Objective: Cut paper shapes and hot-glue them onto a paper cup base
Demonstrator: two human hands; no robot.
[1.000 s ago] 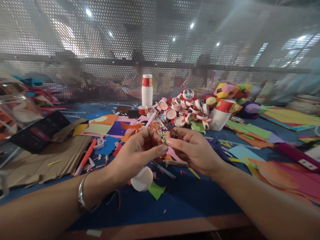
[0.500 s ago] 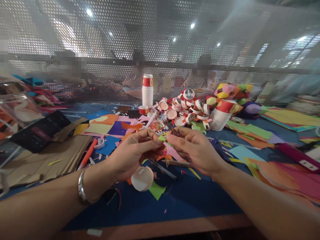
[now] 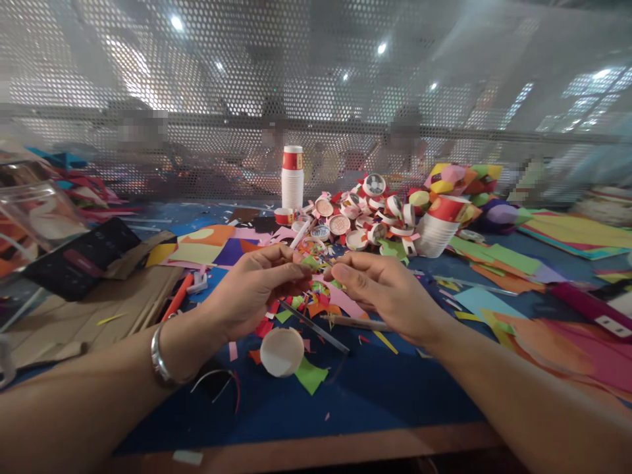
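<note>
My left hand (image 3: 264, 283), with a silver bangle at its wrist, pinches a small piece of green paper (image 3: 311, 263) between thumb and fingertips. Close by on the right, my right hand (image 3: 380, 289) has thumb and forefinger pressed together by the paper's edge; what they hold is too small and blurred to name. Beneath the hands lie bright paper scraps (image 3: 323, 304) and a thin grey strip (image 3: 318, 327). A round pale disc or cup base (image 3: 282, 353) rests nearer to me, touching a green paper scrap (image 3: 312, 376).
White-and-red paper cups stand in an upright stack (image 3: 292, 187) and a tilted stack (image 3: 439, 227). Between them is a heap of cut cup bottoms (image 3: 340, 224). Cardboard (image 3: 99, 322) and a black box (image 3: 81, 259) lie left, coloured sheets (image 3: 548, 342) right. A perforated screen (image 3: 316, 85) rises behind.
The hands have drawn slightly apart. A dark, scissor-like thing at my right fingertips no longer shows there. The left hand has shifted a little left with the green paper.
</note>
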